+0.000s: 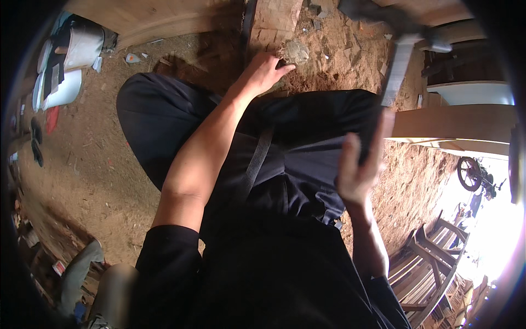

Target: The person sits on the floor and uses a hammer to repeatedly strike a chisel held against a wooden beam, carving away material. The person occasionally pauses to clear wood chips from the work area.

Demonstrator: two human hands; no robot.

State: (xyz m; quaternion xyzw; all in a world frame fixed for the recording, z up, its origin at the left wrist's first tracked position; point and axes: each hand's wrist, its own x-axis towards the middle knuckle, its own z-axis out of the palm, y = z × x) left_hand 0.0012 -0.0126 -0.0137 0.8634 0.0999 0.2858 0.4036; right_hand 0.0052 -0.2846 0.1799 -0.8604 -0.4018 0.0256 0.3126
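My right hand (361,162) is closed around the dark grip of a hammer (399,71). The hammer is raised at the right with its metal shaft pointing up and away, and its head is smeared by motion. My left hand (264,74) reaches forward to the near end of a wooden beam (274,24). Its fingers are bent and pressed together beside a pale, rough lump (296,52). Whatever they pinch is hidden or too small to make out. My legs in dark trousers (164,109) are folded beneath my arms.
Wood chips lie on the dirt floor (104,192) around the beam. A wooden board (455,126) stands at the right. Stacked wooden frames (433,257) lie at lower right, with a motorcycle (476,175) beyond. Another person's leg (76,274) shows at lower left; white sacks (71,60) sit upper left.
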